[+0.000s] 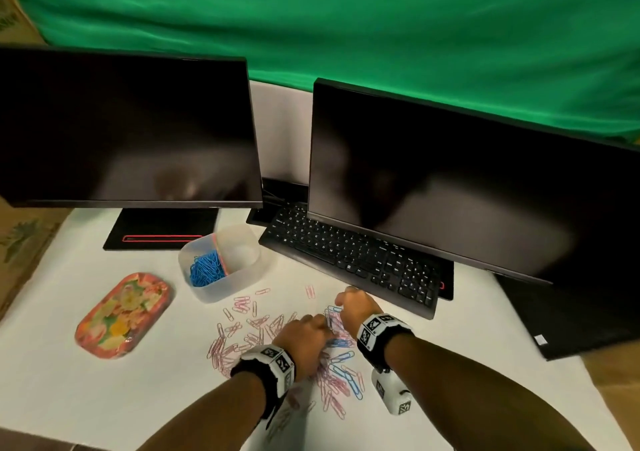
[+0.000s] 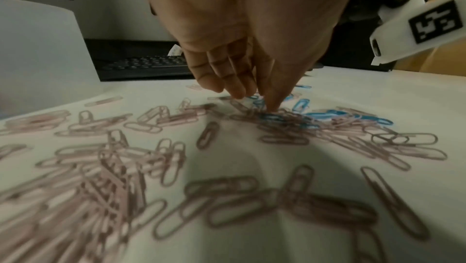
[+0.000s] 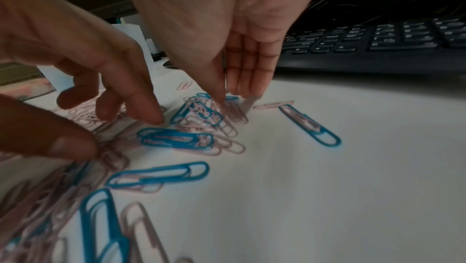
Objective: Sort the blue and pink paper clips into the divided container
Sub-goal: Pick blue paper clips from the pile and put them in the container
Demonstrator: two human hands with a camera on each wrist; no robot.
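1. The left hand [image 1: 304,336] is reaching down into the mixed heap of paper clips on the white surface [image 1: 104,398], its fingers [image 2: 227,76] hanging straight and close together, tips touching the clips — nothing is visibly pinched.
2. The right hand [image 1: 355,303] is hovering just beside it, nearer the black keyboard [image 1: 353,260]; its fingers [image 3: 249,72] are pointing down, straight and together, tips meeting a small tangle of clips, with no clip clearly gripped.
3. The thin pink wire paper clips [image 1: 242,333] are lying scattered across the middle of the surface, thickest toward the near edge.
4. The loose blue wire paper clips [image 3: 161,173] are lying among the pink ones — mostly under and beside the right wrist.
5. The translucent plastic divided container [image 1: 239,284] is sitting toward the far edge, between the monitor stand [image 1: 159,229] and the keyboard; its left compartment is holding a pile of sorted blue clips [image 1: 206,268].
6. A floral oval tray [image 1: 121,315] is resting near the left edge.
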